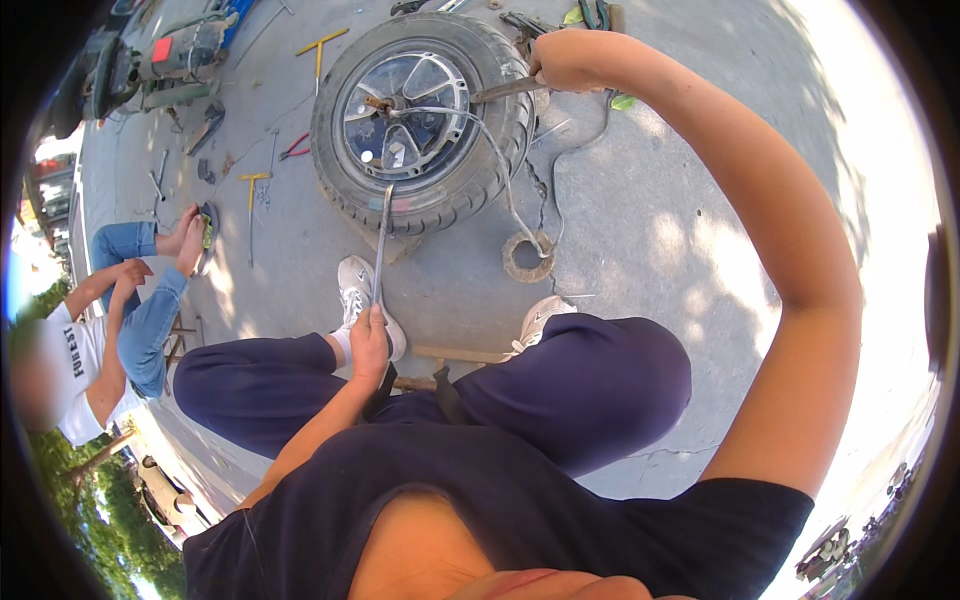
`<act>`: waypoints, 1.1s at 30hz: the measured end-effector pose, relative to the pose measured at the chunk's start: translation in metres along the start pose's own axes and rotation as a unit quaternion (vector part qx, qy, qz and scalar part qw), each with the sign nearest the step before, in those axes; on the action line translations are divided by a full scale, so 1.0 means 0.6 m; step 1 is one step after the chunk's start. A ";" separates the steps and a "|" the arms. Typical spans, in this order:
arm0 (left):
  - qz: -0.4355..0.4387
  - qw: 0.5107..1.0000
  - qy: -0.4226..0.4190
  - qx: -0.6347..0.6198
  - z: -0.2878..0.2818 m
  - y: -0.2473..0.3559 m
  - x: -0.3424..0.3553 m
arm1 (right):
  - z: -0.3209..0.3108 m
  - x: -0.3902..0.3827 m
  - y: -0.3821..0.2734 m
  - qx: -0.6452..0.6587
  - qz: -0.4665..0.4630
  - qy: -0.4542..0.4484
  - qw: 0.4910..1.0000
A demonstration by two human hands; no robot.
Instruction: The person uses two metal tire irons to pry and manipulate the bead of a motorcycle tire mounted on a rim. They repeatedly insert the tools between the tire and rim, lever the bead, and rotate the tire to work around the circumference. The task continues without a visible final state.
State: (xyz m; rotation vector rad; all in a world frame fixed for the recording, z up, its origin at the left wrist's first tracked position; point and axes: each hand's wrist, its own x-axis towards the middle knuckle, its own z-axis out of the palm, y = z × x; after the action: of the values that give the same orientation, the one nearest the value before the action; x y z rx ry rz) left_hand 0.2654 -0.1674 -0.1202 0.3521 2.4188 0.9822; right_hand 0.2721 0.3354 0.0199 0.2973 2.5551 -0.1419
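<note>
In front of my feet a black tyre (455, 205) lies flat on its wheel, a grey metal hub (425, 70) with a pale cable (492, 148) coming out of its middle. My left hand (370, 348) is closed round a long silver tyre lever (382, 245), whose far tip meets the rim's near edge. Stretched out at the far right, my right hand (562, 60) grips a second, darker tyre lever (508, 89). That lever crosses the tyre's right side, its tip at the rim. What lies under both tips is hidden.
The cable runs down to a brown ring (513, 264), perhaps a tape roll. Yellow T-handle wrenches (252, 205), red pliers (292, 149) and other tools lie left of the wheel. A seated person (140, 330) is at the left. Machine parts (185, 50) stand at the far left.
</note>
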 end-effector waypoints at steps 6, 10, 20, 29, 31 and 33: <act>-0.008 1.000 -0.002 -0.005 0.002 -0.010 -0.001 | 0.022 -0.026 0.004 0.098 0.016 0.058 0.993; -0.032 0.999 -0.003 -0.034 0.014 -0.013 -0.005 | 0.040 -0.044 0.010 0.193 0.003 0.099 0.976; -0.005 1.000 0.004 -0.019 0.017 -0.015 0.000 | 0.065 -0.058 0.027 0.251 -0.018 0.131 0.959; -0.022 1.000 0.012 -0.006 0.025 -0.032 -0.002 | 0.098 -0.055 0.039 0.274 -0.035 0.170 0.946; 0.000 1.000 0.015 -0.003 0.030 -0.036 0.002 | 0.103 -0.055 0.042 0.278 -0.037 0.178 0.943; -0.001 1.000 0.014 0.006 0.032 -0.036 0.004 | 0.102 -0.055 0.042 0.283 -0.037 0.169 0.943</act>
State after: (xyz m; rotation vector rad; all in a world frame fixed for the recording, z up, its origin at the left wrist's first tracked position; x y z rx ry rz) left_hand 0.2730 -0.1707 -0.1482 0.3430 2.4503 0.9778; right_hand 0.3367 0.3440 -0.0144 0.4742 2.8150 -0.9365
